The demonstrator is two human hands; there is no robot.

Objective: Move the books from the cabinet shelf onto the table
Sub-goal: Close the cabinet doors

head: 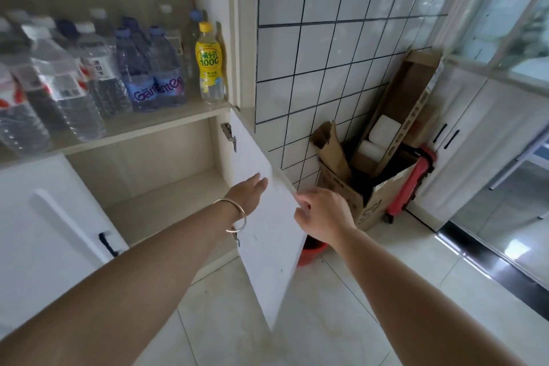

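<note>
While your two hands are on the white cabinet door (267,235), the main risk is the door itself: its free edge hangs out over the floor, and if you push it wider it could swing into the cardboard box (365,187) just beside it at the foot of the tiled wall (326,38). Closing it carelessly could catch your right thumb at the edge, or a finger near the upper hinge (229,134).

The bigger problem, I judge, is the task's own thing: no books show anywhere. The lower shelf (166,199) behind the open door looks bare as far as the view reaches, though its left part is hidden by the closed left door (44,217). The upper shelf (142,125) carries only water bottles (142,68) and a yellow drink bottle (210,62) at its right end. No table is in view either. So either the books are out of sight or already moved; I cannot tell which.

Your left hand (248,194) reaches forward with the arm nearly straight, fingers extended and together, lying flat against the inner face of the door near its top edge; a bangle (236,218) sits at the wrist. Your right hand (325,214) comes in from the right, fingers curled round the door's outer edge, thumb on the near side, pinching the panel.
</note>
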